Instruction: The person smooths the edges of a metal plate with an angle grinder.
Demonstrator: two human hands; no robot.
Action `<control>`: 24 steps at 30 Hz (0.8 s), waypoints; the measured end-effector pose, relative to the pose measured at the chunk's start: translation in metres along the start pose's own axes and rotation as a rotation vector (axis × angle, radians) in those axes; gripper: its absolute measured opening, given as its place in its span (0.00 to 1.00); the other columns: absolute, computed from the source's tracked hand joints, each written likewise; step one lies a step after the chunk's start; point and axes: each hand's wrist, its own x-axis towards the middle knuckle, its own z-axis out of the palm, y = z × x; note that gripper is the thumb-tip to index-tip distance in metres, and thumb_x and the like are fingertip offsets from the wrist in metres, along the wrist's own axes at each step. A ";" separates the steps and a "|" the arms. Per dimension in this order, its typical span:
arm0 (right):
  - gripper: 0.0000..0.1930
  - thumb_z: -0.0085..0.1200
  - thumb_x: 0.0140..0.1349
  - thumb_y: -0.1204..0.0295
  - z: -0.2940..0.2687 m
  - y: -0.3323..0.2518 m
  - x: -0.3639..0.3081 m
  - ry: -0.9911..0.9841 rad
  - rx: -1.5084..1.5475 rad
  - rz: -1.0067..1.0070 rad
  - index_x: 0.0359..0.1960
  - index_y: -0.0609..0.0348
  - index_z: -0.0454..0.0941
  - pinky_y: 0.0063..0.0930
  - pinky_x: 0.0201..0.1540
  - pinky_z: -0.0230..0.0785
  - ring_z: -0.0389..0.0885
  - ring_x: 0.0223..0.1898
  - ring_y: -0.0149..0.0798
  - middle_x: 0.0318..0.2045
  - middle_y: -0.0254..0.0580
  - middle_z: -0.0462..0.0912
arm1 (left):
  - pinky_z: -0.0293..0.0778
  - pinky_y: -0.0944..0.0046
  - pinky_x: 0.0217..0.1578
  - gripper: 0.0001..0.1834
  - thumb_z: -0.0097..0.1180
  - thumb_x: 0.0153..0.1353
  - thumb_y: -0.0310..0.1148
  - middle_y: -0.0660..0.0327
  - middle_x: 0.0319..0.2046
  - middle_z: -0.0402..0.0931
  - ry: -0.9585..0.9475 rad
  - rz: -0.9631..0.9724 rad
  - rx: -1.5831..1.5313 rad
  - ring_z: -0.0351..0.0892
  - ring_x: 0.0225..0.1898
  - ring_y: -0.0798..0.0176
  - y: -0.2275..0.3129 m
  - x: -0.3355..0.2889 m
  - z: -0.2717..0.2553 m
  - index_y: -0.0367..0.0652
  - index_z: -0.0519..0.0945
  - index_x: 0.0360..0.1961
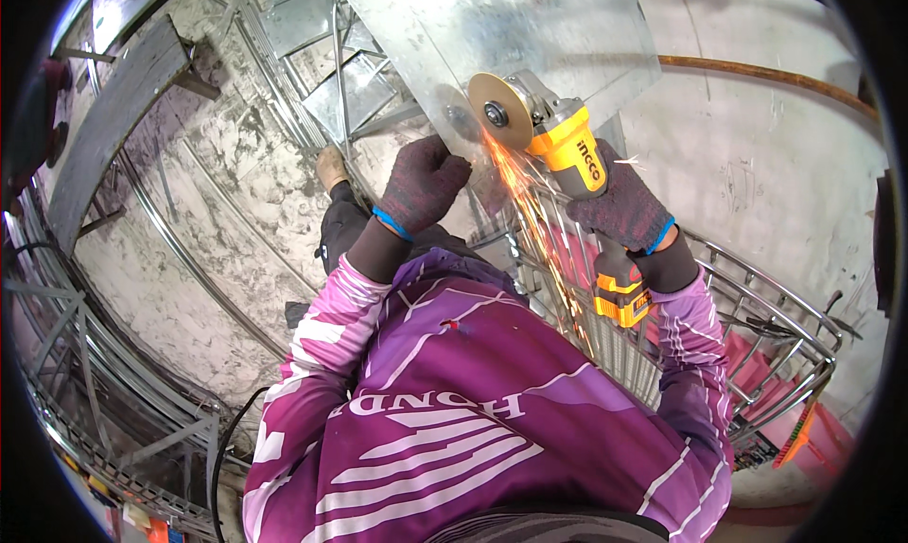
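Observation:
My right hand [619, 202], in a dark knitted glove with a blue cuff, grips a yellow and black cordless angle grinder [567, 150]. Its thin brown cutting disc [499, 113] meets a shiny metal sheet [567, 32], and orange sparks [530, 198] stream from the contact back toward my body. The grinder's battery [621, 289] shows below my right wrist. My left hand [423, 185], gloved alike, is closed at the sheet's left edge, left of the disc; its fingertips are hidden.
Beneath the sparks stands a metal rack [757, 297] with pink material. Long metal bars [274, 70] and cut sheet pieces [350, 94] lie on the floor to the left. A grey bench [123, 117] stands far left. A rusty rod [757, 73] extends right; a black cable [222, 448] hangs lower left.

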 end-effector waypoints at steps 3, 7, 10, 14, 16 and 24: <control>0.34 0.69 0.49 0.71 0.000 -0.002 0.003 0.025 -0.044 -0.046 0.58 0.58 0.67 0.33 0.54 0.72 0.79 0.50 0.38 0.48 0.40 0.79 | 0.72 0.61 0.29 0.10 0.57 0.59 0.29 0.55 0.22 0.79 -0.030 -0.011 -0.060 0.74 0.25 0.69 0.001 -0.002 0.001 0.30 0.81 0.36; 0.34 0.70 0.50 0.70 -0.001 -0.009 0.007 -0.022 0.064 -0.116 0.58 0.59 0.67 0.33 0.53 0.73 0.78 0.51 0.36 0.50 0.40 0.79 | 0.73 0.64 0.29 0.09 0.56 0.61 0.29 0.58 0.25 0.80 -0.045 0.008 -0.002 0.78 0.26 0.67 0.003 -0.010 0.004 0.31 0.81 0.33; 0.34 0.70 0.50 0.70 -0.001 -0.014 0.009 -0.001 0.058 -0.112 0.58 0.59 0.67 0.33 0.54 0.72 0.78 0.51 0.35 0.49 0.39 0.79 | 0.72 0.64 0.28 0.10 0.56 0.60 0.30 0.58 0.24 0.80 -0.040 0.077 -0.061 0.77 0.26 0.68 0.004 -0.013 0.004 0.32 0.81 0.33; 0.35 0.71 0.49 0.70 -0.002 -0.016 0.007 -0.035 0.224 0.008 0.59 0.58 0.67 0.33 0.55 0.72 0.78 0.51 0.34 0.49 0.38 0.79 | 0.71 0.65 0.27 0.10 0.57 0.60 0.31 0.59 0.24 0.80 -0.050 0.019 0.005 0.76 0.25 0.69 0.001 -0.011 0.003 0.32 0.81 0.33; 0.36 0.72 0.48 0.69 -0.002 -0.014 0.007 -0.014 0.038 -0.105 0.59 0.58 0.67 0.33 0.56 0.71 0.78 0.51 0.34 0.49 0.38 0.79 | 0.71 0.65 0.27 0.10 0.57 0.60 0.32 0.59 0.24 0.79 -0.051 -0.003 -0.013 0.76 0.25 0.69 -0.002 -0.008 0.002 0.33 0.81 0.33; 0.37 0.68 0.47 0.72 -0.001 -0.003 0.003 -0.012 -0.044 -0.041 0.62 0.57 0.67 0.30 0.53 0.72 0.76 0.49 0.31 0.49 0.34 0.78 | 0.71 0.65 0.28 0.10 0.57 0.59 0.32 0.60 0.23 0.79 -0.031 0.018 0.013 0.76 0.25 0.69 -0.016 0.004 -0.001 0.32 0.80 0.31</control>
